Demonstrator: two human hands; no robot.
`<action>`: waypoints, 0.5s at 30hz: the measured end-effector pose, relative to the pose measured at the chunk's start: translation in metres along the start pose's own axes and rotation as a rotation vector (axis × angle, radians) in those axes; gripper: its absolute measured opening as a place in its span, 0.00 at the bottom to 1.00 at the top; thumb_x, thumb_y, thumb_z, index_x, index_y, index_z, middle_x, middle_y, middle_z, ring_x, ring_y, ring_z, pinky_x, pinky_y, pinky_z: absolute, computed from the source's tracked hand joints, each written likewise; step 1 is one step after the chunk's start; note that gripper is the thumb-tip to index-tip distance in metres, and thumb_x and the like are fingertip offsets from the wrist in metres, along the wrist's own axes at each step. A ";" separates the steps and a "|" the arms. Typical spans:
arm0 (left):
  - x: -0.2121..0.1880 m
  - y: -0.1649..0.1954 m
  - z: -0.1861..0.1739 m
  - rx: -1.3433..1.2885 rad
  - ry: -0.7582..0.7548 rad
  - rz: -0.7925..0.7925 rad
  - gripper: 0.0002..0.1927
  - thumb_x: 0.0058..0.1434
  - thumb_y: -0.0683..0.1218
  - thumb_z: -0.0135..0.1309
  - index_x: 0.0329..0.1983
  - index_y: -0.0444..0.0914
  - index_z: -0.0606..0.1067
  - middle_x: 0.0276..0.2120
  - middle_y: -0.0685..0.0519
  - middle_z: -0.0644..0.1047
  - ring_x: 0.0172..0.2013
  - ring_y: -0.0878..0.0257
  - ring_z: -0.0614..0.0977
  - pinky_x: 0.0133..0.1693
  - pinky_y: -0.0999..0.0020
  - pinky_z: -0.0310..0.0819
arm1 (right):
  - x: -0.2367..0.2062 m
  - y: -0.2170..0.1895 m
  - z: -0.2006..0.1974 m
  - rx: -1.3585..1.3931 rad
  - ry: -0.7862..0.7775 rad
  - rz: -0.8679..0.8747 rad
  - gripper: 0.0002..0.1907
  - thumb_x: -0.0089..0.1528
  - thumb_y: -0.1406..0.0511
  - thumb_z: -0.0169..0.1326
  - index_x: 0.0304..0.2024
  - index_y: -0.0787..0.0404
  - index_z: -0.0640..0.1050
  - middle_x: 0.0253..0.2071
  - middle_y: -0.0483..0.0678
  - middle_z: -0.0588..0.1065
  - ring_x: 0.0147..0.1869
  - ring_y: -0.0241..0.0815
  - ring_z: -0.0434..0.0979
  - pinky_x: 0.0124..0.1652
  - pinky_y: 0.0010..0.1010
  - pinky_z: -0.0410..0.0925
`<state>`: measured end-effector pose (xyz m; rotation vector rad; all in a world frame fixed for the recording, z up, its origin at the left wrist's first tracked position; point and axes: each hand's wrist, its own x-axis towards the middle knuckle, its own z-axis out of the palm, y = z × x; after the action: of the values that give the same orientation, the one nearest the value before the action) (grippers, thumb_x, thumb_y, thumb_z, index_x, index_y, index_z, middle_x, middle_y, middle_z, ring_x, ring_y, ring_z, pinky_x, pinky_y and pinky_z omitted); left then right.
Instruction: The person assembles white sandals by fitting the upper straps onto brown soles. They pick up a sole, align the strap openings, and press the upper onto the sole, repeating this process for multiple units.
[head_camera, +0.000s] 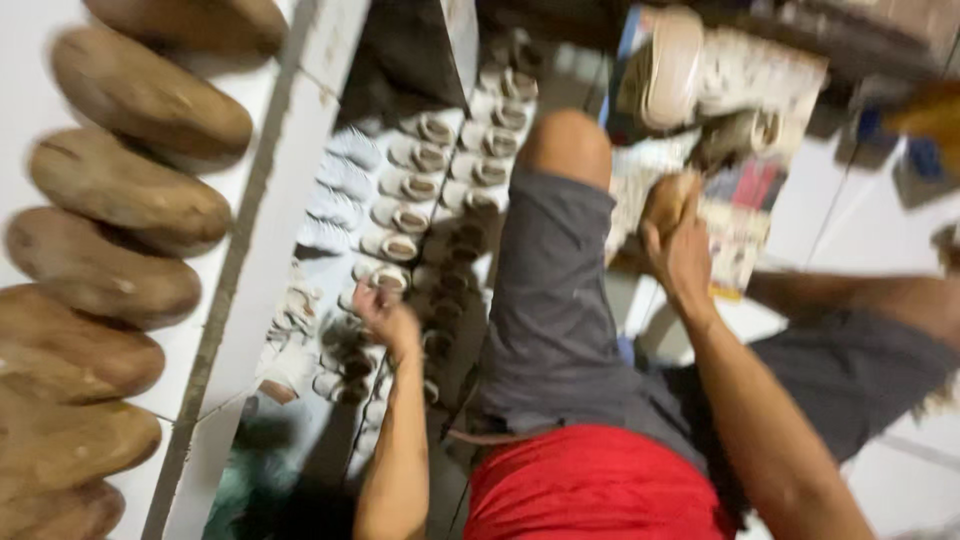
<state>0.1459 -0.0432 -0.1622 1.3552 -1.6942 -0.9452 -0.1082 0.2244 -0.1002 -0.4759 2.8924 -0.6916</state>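
- Left hand (388, 318) is stretched out low over rows of small shoes (420, 215) laid on the floor; fingers curled, touching or just above one pair. Pic too blurred to tell if it grips anything.
- Right hand (680, 250) is clenched round a tan shoe-shaped piece (668, 200), prob. a wooden last; held up beside the person's bent knee (570, 150).
- Person wears grey shorts (560, 320) and a red shirt (590, 485); sits w/ legs spread, shoe rows to the left of the knee.
- Shoes: white/beige w/ brown insides, several rows, soles down, packed close.
- Far left: column of brown wooden lasts (110, 190), stacked one above the other against a white surface (290, 190).
- Upper right: more pale shoes (670, 70) on printed paper (745, 200), near the right hand. Rest of bkgd too blurred.
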 end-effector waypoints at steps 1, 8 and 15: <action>0.009 0.033 0.031 -0.046 -0.120 0.224 0.12 0.62 0.39 0.56 0.48 0.30 0.76 0.56 0.39 0.75 0.56 0.47 0.74 0.58 0.56 0.67 | 0.004 0.002 -0.003 -0.001 -0.035 0.042 0.51 0.62 0.58 0.62 0.78 0.69 0.50 0.46 0.76 0.73 0.46 0.75 0.75 0.46 0.55 0.68; -0.011 0.292 0.226 -0.084 -0.313 0.790 0.18 0.61 0.42 0.56 0.52 0.28 0.75 0.52 0.37 0.75 0.57 0.42 0.73 0.58 0.51 0.66 | 0.001 0.044 -0.035 1.322 -0.386 0.531 0.11 0.72 0.60 0.55 0.52 0.60 0.75 0.40 0.44 0.73 0.47 0.42 0.75 0.54 0.44 0.70; -0.034 0.286 0.291 0.142 -0.338 0.365 0.19 0.59 0.41 0.48 0.52 0.29 0.74 0.48 0.33 0.75 0.50 0.38 0.76 0.49 0.47 0.70 | -0.033 0.098 -0.064 1.444 -0.211 0.359 0.18 0.74 0.67 0.48 0.63 0.74 0.67 0.56 0.55 0.74 0.57 0.51 0.76 0.55 0.43 0.68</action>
<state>-0.2297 0.0628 -0.0397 0.9571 -2.2087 -0.8873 -0.1166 0.3449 -0.0865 0.1653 1.5269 -2.0659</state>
